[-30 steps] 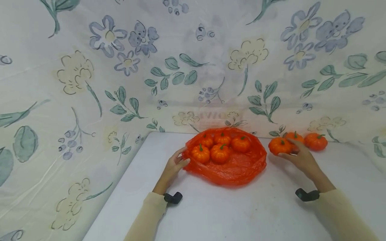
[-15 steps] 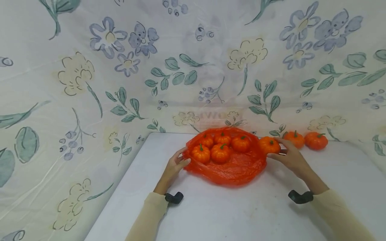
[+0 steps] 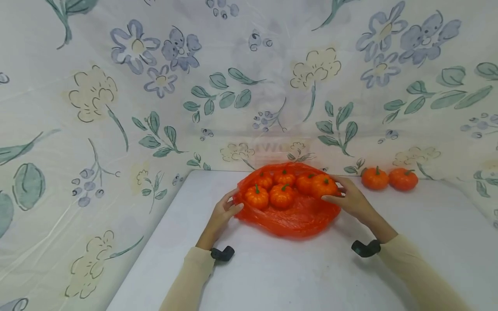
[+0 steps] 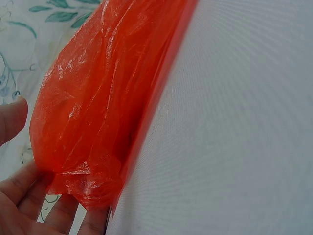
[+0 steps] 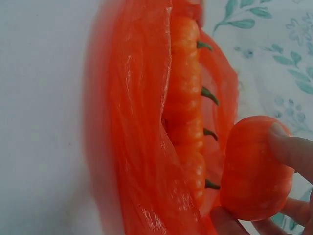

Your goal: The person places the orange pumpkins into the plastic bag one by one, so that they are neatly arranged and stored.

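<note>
As the left hand (image 3: 221, 212) rests at the left edge of a red plastic bag (image 3: 289, 223), the right hand (image 3: 352, 199) pinches a small pumpkin (image 3: 324, 185) over the right side of the bag's mouth in the head view. Five pumpkins (image 3: 282, 196) sit inside; two others (image 3: 375, 178) stand right of the bag. The bag's front looks roomiest, likely the gentlest landing spot. In the right wrist view, thumb and fingers clasp the pumpkin just above the bag's green stems (image 5: 210, 95); lowering it within the rim before letting go should prevent a roll. In the left wrist view, fingers lie spread against the bag's edge, thumb standing clear, a light brace that should keep the mouth wide. A white tabletop (image 4: 230, 137) stretches beside the bag, a flowered sheet (image 4: 19, 49) behind it.
</note>
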A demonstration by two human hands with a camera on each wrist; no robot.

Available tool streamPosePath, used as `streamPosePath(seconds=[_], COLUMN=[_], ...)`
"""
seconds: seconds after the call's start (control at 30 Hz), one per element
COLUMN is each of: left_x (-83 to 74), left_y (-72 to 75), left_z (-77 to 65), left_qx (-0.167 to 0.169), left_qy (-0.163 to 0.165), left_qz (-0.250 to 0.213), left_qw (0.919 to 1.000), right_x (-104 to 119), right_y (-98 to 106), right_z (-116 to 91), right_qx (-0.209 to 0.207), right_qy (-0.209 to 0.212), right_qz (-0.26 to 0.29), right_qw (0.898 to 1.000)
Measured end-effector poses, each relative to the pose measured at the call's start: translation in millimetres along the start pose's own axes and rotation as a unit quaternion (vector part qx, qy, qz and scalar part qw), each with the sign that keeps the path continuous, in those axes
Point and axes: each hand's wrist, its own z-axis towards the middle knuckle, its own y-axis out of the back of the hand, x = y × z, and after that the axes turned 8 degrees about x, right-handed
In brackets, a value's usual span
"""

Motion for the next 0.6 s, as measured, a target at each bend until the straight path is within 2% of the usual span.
streamPosePath(seconds=[0.27, 0.47, 0.6], left_x=[18.5, 21.3, 22.5], left_y=[2.1, 1.8, 1.8], left_z=[8.2, 9.7, 9.1], left_qx=[-0.013, -0.018, -0.02], left_qy=[-0.019, -0.035, -0.03], left_qz=[-0.001, 0.001, -0.005], left_qw=[0.9997, 0.9992, 0.9993], right_x=[2.6, -1.5, -5.2], right_y=[-17.8, -27.6, -35.4], right_z=[15.3, 24.5, 27.1], right_qx=[0.006, 0.013, 0.018], right_qy=[0.007, 0.008, 0.003], right_qz=[-0.021, -0.031, -0.043], right_qw=[1.0, 0.999, 0.999])
